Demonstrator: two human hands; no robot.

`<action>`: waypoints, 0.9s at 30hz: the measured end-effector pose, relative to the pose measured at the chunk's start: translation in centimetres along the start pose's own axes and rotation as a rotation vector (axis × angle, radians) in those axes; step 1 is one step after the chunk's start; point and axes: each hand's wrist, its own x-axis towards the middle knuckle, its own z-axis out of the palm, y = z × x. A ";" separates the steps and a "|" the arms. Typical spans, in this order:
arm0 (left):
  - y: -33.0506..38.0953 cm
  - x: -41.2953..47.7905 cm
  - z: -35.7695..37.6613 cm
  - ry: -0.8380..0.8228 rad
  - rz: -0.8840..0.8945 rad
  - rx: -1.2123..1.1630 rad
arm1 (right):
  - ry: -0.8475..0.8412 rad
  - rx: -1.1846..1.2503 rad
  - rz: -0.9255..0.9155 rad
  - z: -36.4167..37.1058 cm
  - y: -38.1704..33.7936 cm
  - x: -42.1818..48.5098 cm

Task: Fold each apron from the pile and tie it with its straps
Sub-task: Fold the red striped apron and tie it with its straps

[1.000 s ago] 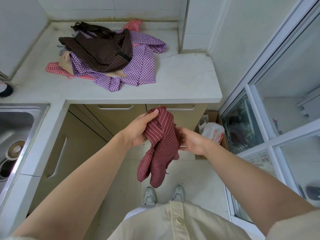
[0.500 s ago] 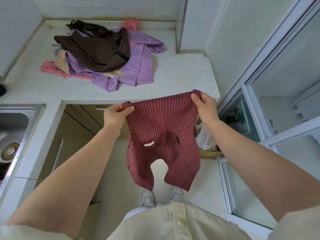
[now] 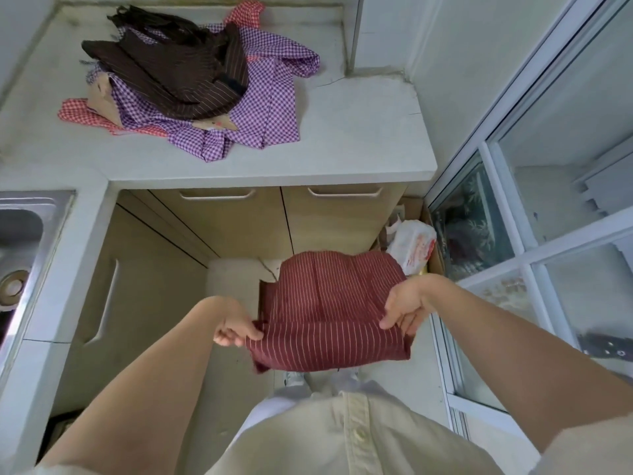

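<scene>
Apron pile [image 3: 191, 87] on counter [image 3: 359, 138] far ahead; sink [image 3: 20, 234] left; held apron [image 3: 329, 310] before cabinets [image 3: 239, 224]

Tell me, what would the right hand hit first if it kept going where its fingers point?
The right hand pinches the striped apron; going on leftward, it would likely meet the left hand. Depth is unclear.

Illumination was bright, even and diffuse, strongest by the glazed frames [image 3: 529, 250] on the right. Shadows were soft; the recess beneath the countertop [image 3: 342, 132] was dimmer. Wide-angle distortion bowed straight lines towards the edges. The held apron [image 3: 329, 303] and near shirt [image 3: 359, 440] showed slight softness.
</scene>
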 end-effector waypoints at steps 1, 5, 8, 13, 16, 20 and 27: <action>0.3 -0.1 -0.6 0.087 0.048 -0.020 | 0.124 0.007 -0.055 -0.4 -0.4 0.0; 2.7 -1.9 -3.5 0.693 0.243 -0.366 | 0.703 0.158 -0.368 -3.2 -2.8 -1.3; 4.2 -3.5 -4.9 0.936 0.411 -0.625 | 0.937 0.262 -0.503 -4.7 -4.1 -2.3; 4.1 -4.2 -5.1 1.090 0.530 -0.745 | 0.936 0.522 -0.713 -4.2 -4.2 -3.2; 3.5 -3.7 -4.7 1.150 0.589 -0.625 | 0.963 0.397 -0.732 -3.8 -3.6 -2.6; 2.8 -3.2 -4.2 1.081 0.538 -0.495 | 0.871 0.337 -0.636 -3.6 -3.0 -1.8; 0.1 -2.8 -2.3 0.202 0.199 0.039 | 0.108 -0.017 -0.179 -1.9 -1.0 -1.7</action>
